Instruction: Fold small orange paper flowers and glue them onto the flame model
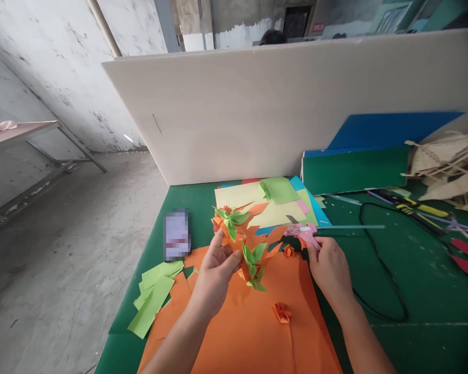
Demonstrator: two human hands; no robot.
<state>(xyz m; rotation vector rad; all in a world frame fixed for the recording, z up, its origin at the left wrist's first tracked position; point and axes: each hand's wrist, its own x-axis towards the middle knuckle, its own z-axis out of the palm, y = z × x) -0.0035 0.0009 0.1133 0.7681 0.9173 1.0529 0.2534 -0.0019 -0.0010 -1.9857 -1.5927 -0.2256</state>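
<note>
Between the fingers and thumb of my left hand (216,267) is an orange and green paper flower piece (253,234), with pointed orange petals and green leaf clusters. My right hand (331,265) is wrapped round the handle of a pink glue gun (302,230), and a long clear glue stick (351,227) sticks out behind it. The gun's nozzle points left at the paper flower piece; I cannot tell whether they touch. A small folded orange flower (282,312) lies on the large orange paper sheet (253,337) below my hands. Another small orange flower (289,251) is near the gun.
Green paper strips (156,296) and a blurred-out phone-like object (177,236) lie at left. Coloured sheets (234,200) are behind my hands. To the right are a black cord (390,275), cutters (409,208) and a wooden-looking pile (448,161). A white board (218,114) stands along the back.
</note>
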